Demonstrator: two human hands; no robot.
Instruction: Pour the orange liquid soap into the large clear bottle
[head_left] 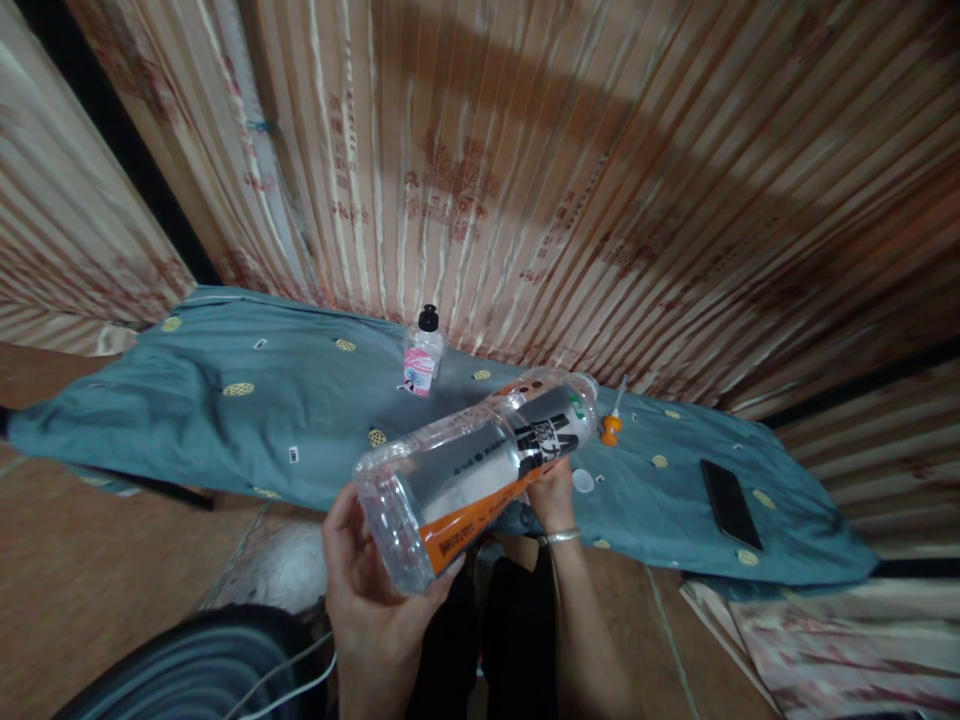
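A large clear plastic bottle (472, 470) with an orange and black label lies tilted in both my hands, its base toward me and its neck pointing away to the right. My left hand (371, 590) cups the base from below. My right hand (551, 495), a bangle on its wrist, holds the bottle from underneath near its upper part. Past the bottle's mouth lie a small orange nozzle cap (611, 428) and a white round cap (583, 481) on the teal cloth (225, 420).
A small bottle with a black cap and pink label (423, 355) stands on the cloth near the curtain. A black phone (730, 503) lies at the right on the cloth. A dark round object with white cable (195, 670) sits at the lower left on the tiled floor.
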